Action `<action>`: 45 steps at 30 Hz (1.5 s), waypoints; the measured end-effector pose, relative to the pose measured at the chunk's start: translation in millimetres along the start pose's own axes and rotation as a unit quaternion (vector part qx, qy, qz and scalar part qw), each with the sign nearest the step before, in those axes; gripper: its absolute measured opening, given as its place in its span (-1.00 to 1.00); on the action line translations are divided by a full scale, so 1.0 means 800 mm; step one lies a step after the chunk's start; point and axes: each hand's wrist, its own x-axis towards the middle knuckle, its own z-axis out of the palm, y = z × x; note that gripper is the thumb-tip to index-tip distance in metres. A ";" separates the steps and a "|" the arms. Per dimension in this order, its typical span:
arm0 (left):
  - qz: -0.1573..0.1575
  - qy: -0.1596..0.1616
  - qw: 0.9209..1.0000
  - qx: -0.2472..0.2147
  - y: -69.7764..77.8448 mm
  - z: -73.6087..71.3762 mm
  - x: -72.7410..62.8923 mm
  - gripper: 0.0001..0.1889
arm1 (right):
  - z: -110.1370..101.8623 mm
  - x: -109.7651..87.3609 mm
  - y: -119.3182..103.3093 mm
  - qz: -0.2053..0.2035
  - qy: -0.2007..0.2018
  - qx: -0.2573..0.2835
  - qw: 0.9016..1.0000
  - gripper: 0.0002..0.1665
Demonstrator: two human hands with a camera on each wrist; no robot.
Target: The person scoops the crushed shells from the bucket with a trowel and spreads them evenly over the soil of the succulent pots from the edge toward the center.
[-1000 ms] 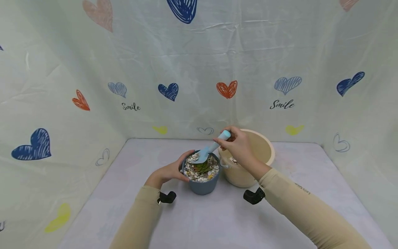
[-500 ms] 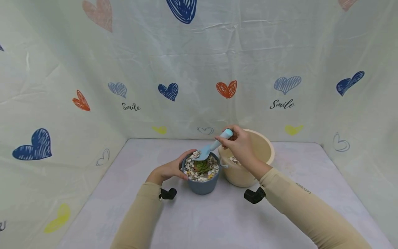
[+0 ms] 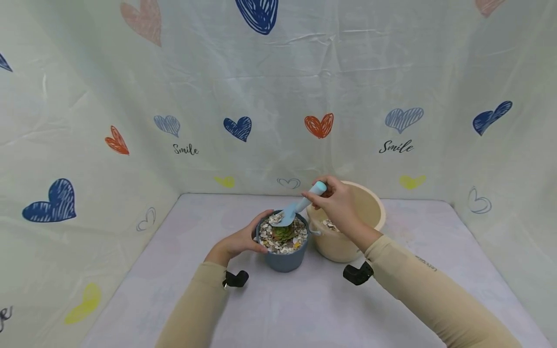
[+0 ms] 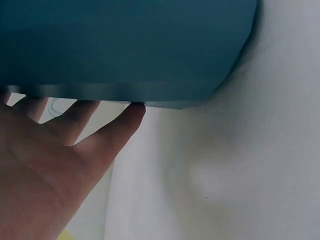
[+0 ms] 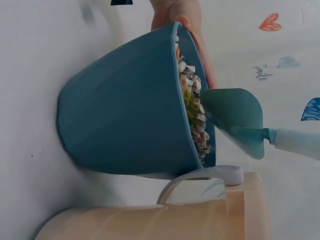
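Note:
A blue-grey flower pot (image 3: 285, 262) stands on the table, filled with pale pebbles (image 3: 278, 248) around a green succulent (image 3: 284, 234). My left hand (image 3: 237, 240) holds the pot from its left side, thumb at the front and fingers behind. In the left wrist view, fingertips of the left hand (image 4: 65, 165) touch the pot wall (image 4: 125, 50). My right hand (image 3: 338, 205) grips the handle of a light blue trowel (image 3: 289, 214), its blade slanting down over the pebbles at the pot's back left. In the right wrist view the trowel blade (image 5: 235, 120) reaches the pot's mouth.
A cream bucket (image 3: 332, 246) stands close to the pot's right, partly behind my right hand, with some pebbles (image 3: 329, 225) inside. Its handle (image 5: 200, 175) lies toward the pot. A heart-printed curtain (image 3: 278, 159) hangs behind and along both sides of the table.
The trowel rises slightly with pebbles at its blade, then dips back onto the pebbles. My right hand shifts a little to the right. My left hand keeps hold of the flower pot.

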 end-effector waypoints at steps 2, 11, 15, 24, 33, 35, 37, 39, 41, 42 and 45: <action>0.001 0.007 1.000 -0.002 0.000 0.002 -0.002 0.19 | 0.000 -0.001 -0.001 -0.004 -0.004 -0.010 1.000 -0.71; -0.019 0.053 0.998 -0.007 0.006 0.018 -0.010 0.17 | 0.002 0.001 -0.006 -0.019 -0.017 -0.055 0.998 -0.70; -0.021 0.064 0.998 -0.005 0.005 0.020 -0.011 0.17 | 0.003 0.002 -0.007 -0.021 -0.022 -0.055 0.998 -0.71; -0.030 0.071 0.997 -0.004 0.006 0.023 -0.009 0.17 | 0.002 0.004 -0.006 -0.027 -0.027 -0.053 0.998 -0.73; -0.029 0.067 0.997 -0.005 0.010 0.024 -0.009 0.16 | 0.000 0.004 -0.006 -0.033 -0.023 -0.046 0.998 -0.73; -0.029 0.068 0.997 -0.004 0.009 0.024 -0.010 0.17 | -0.001 0.004 -0.006 -0.034 -0.020 -0.047 0.998 -0.73; -0.029 0.068 0.997 -0.004 0.009 0.023 -0.011 0.17 | -0.002 0.005 -0.007 -0.037 -0.016 -0.047 0.998 -0.73; -0.029 0.067 0.997 -0.005 0.009 0.023 -0.011 0.17 | -0.003 0.005 -0.008 -0.037 -0.014 -0.048 0.998 -0.72; -0.031 0.066 0.997 -0.006 0.009 0.022 -0.012 0.16 | -0.004 0.005 -0.008 -0.035 -0.014 -0.048 0.998 -0.71; -0.031 0.066 0.997 -0.005 0.010 0.022 -0.012 0.16 | -0.004 0.005 -0.008 -0.032 -0.014 -0.048 0.998 -0.71; -0.032 0.065 0.997 -0.003 0.010 0.022 -0.013 0.17 | -0.005 0.005 -0.009 -0.030 -0.013 -0.046 0.998 -0.71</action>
